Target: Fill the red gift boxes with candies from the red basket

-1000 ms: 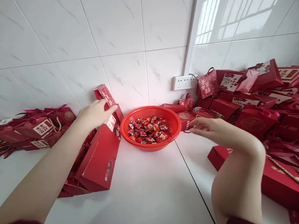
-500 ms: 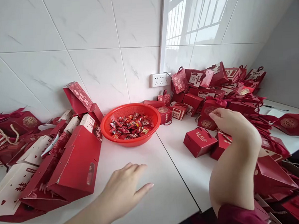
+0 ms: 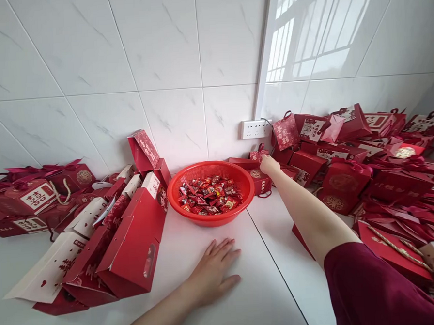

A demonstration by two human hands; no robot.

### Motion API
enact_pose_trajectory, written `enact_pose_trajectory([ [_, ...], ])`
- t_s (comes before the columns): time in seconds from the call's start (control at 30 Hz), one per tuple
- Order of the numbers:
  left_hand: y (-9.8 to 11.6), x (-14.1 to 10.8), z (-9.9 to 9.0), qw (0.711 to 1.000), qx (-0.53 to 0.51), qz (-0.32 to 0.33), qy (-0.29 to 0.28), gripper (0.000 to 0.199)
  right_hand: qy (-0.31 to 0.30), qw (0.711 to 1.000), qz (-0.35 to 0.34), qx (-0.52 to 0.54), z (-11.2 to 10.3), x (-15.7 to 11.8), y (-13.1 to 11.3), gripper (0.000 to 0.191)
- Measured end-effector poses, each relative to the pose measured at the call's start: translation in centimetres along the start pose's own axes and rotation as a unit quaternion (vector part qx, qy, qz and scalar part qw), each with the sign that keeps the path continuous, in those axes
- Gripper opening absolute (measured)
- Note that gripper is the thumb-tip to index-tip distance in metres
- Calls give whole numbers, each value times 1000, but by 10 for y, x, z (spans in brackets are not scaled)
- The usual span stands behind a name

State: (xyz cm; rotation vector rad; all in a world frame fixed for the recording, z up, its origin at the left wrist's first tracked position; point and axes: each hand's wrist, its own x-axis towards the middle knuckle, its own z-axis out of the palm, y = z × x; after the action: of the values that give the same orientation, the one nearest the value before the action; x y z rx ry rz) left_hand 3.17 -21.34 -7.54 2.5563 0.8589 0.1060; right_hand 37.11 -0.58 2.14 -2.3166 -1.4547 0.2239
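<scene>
My left hand lies on the white tabletop, palm down, fingers loosely spread, holding nothing. It rests in front of a red plastic basket with many small wrapped candies inside. My right arm stretches forward, and my right hand is at the basket's right rear. Its fingers are curled closed; what they hold, if anything, is hidden. Right by it stand a small red gift box with a gold emblem and a patterned gift box with a dark ribbon.
Several upright red gift boxes and a cream box stand left of the basket. Ribboned boxes lie at far left. A large heap of red gift boxes fills the right side. A power strip is on the tiled wall.
My right hand has moved from the right-hand boxes forward and left to beside the basket. My left hand has settled flatter on the table. The view has shifted left.
</scene>
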Motion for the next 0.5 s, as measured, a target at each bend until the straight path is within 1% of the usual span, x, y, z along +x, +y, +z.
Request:
enact_pose_trajectory([
  [0.13, -2, 0, 5, 1000, -15, 2, 8, 65, -18, 1000, 21, -3, 19, 18, 0, 38],
  [0.2, -2, 0, 5, 1000, -21, 5, 11, 64, -24, 999, 37, -5, 25, 23, 1, 36],
  [0.27, -1, 1, 2, 1000, -22, 9, 12, 62, -13, 999, 46, -4, 27, 24, 1, 35],
  [0.37, 2, 1, -4, 1000, -20, 9, 6, 62, 41, 999, 34, 5, 21, 19, -4, 33],
  [0.43, 3, 0, -5, 1000, -16, 7, -4, 63, 97, 995, 15, 19, 12, 10, -9, 29],
  [0.5, 4, 1, -3, 1000, -10, 3, -14, 64, 162, 986, -4, 40, -1, -5, -11, 26],
])
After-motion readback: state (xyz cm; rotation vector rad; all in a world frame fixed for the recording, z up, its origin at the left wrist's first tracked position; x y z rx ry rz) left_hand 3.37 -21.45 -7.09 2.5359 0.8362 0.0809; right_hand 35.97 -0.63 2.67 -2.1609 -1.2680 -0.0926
